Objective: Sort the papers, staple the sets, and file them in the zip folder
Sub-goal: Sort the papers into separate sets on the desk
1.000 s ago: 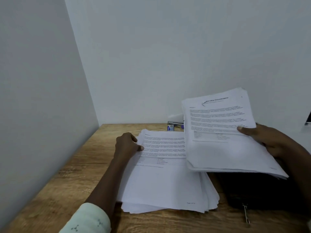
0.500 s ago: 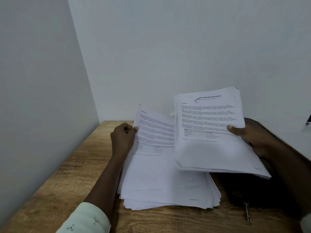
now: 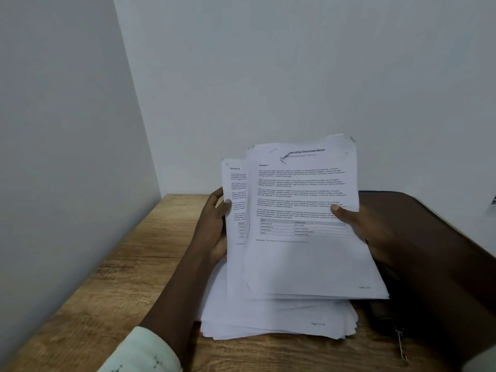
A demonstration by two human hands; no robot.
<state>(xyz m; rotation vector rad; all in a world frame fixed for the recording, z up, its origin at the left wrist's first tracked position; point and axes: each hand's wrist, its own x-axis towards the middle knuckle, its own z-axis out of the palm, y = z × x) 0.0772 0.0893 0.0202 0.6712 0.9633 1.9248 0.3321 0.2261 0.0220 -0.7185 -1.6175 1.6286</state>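
Matt paper, grained wood
The sheets (image 3: 303, 259) are white matt paper; the table (image 3: 134, 264) is dull grained wood; the dark zip folder (image 3: 381, 315) looks matt, its zip pull (image 3: 401, 346) metal.

Folder (image 3: 429, 264) right of paper stack (image 3: 268, 323)

We read only the heading on the sheaf (image 3: 303, 253); its body text blurs. It hides most of the sheet (image 3: 234, 200) behind, the fingers of the right grip (image 3: 375, 229) and part of the zip folder (image 3: 434, 253). A small thing (image 3: 493, 200), perhaps a device, is cut off at right.
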